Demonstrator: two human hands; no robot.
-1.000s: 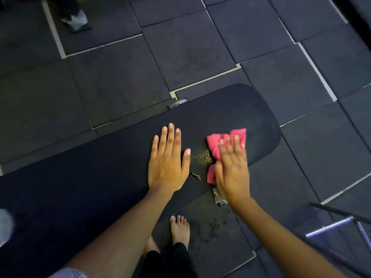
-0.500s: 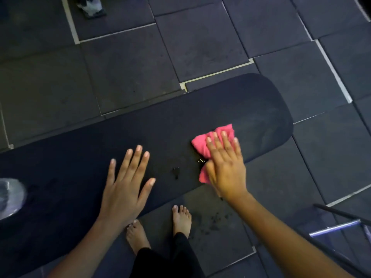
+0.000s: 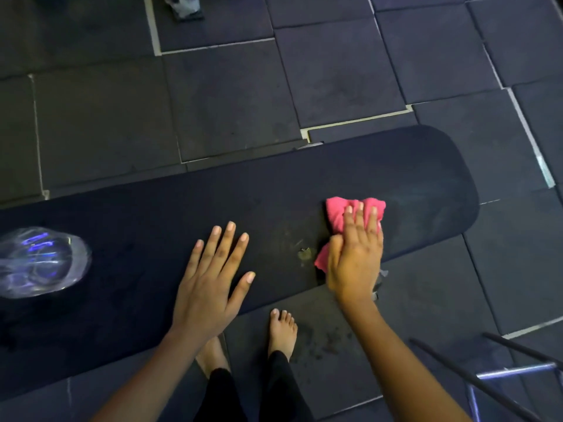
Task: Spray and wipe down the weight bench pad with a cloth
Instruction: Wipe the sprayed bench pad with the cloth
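Moved slightly right, pressing crumpled pink cloth (image 3: 336,210) flat under straight-fingered right hand (image 3: 355,257) near rounded end of long black padded counter (image 3: 274,202); left hand (image 3: 210,287) spread flat, bracing. Could miss yellowish smudge (image 3: 304,254) just beside cloth, leaving residue.

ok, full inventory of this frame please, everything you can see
bench pad: 1, black, runs across the middle, rounded end at right
cloth: 1, pink, bunched on the pad near its right end
smudge: 1, yellowish, on the pad just left of the cloth
clear plastic container: 1, transparent, on the pad at far left; blurred
floor tiles: many, dark grey, pale seams, all around
shoe: 1, grey-white, top edge, cropped
metal bars: several, dark and silver, bottom right corner
feet: 2, bare, on the floor below the pad
left hand: fingers spread, flat at the pad's near edge
right hand: straight fingers pressing the cloth
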